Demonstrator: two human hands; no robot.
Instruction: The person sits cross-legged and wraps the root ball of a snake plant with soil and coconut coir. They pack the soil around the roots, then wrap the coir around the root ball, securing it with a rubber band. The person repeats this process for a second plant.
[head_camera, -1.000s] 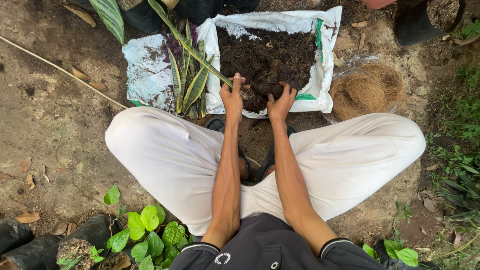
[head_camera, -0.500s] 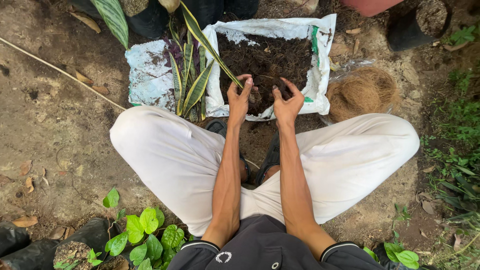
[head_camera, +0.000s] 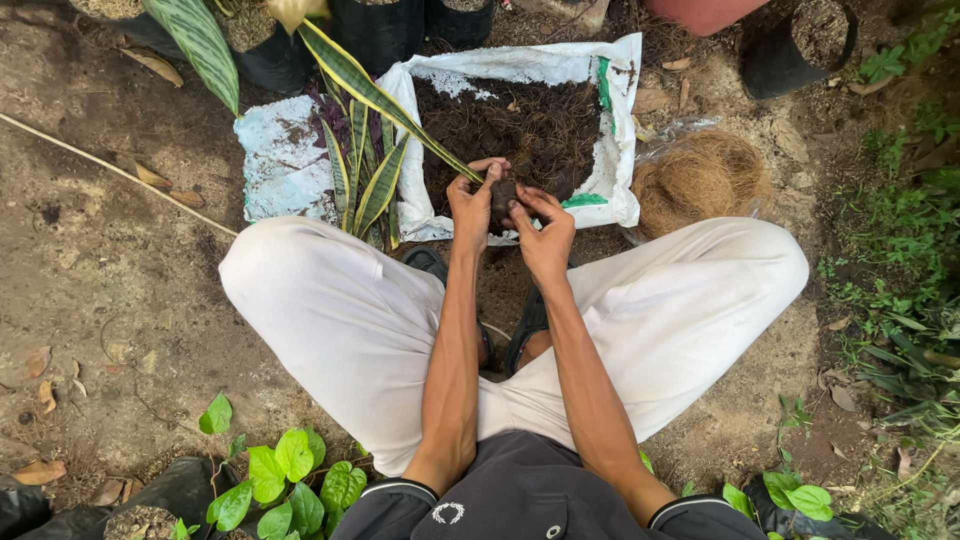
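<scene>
I squat on bare ground in white trousers, both arms stretched forward. My left hand (head_camera: 470, 200) and my right hand (head_camera: 545, 232) together hold a dark clump of soil (head_camera: 503, 195) between their fingers, just above the near edge of an opened white sack (head_camera: 615, 150) filled with dark soil (head_camera: 520, 125). A striped sword-leaved plant (head_camera: 362, 160) stands to the left of my hands, one long leaf reaching across to my left hand.
A mound of brown coconut fibre (head_camera: 700, 178) lies right of the sack. Black pots (head_camera: 800, 45) stand along the far edge. Small green-leaved plants in black bags (head_camera: 290, 470) sit at my near left. Weeds grow at the right.
My hands have drawn back from the soil in the sack toward me and closed together around a clump of soil.
</scene>
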